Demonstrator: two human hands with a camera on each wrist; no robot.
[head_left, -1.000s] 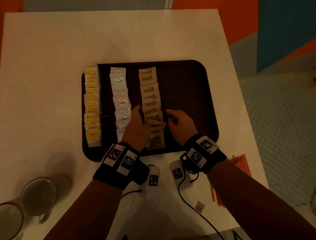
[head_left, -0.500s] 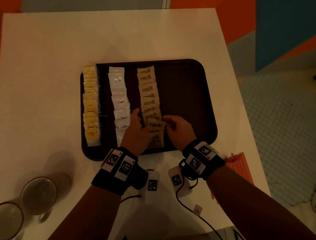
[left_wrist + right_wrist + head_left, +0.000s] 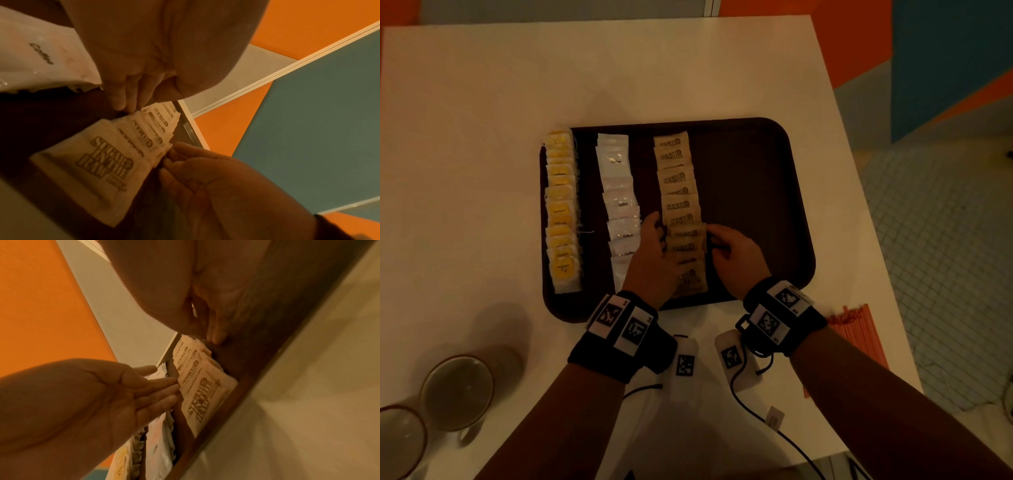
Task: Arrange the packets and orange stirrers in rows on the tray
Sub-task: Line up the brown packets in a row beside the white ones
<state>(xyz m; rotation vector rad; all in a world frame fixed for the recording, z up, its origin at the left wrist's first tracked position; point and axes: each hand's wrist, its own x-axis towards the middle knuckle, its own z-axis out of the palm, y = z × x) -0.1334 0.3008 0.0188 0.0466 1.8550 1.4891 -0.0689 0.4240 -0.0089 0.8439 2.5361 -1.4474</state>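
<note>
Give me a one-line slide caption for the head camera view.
Both hands square up the brown sugar packets on the dark tray; orange stirrers wait outside.

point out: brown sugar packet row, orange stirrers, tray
brown sugar packet row point(image 3: 677, 178), head view, on a printed packet in the far half of the row.
orange stirrers point(image 3: 859, 334), head view, middle of the bundle lying on the table right of the tray.
tray point(image 3: 750, 192), head view, bare dark floor right of the rows.

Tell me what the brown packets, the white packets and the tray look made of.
Brown packets: likely matte paper, with printed lettering and soft creases. White packets: probably glossy plastic film, with shiny wrinkles. Tray: dark, seemingly hard plastic with a faint texture.
</note>
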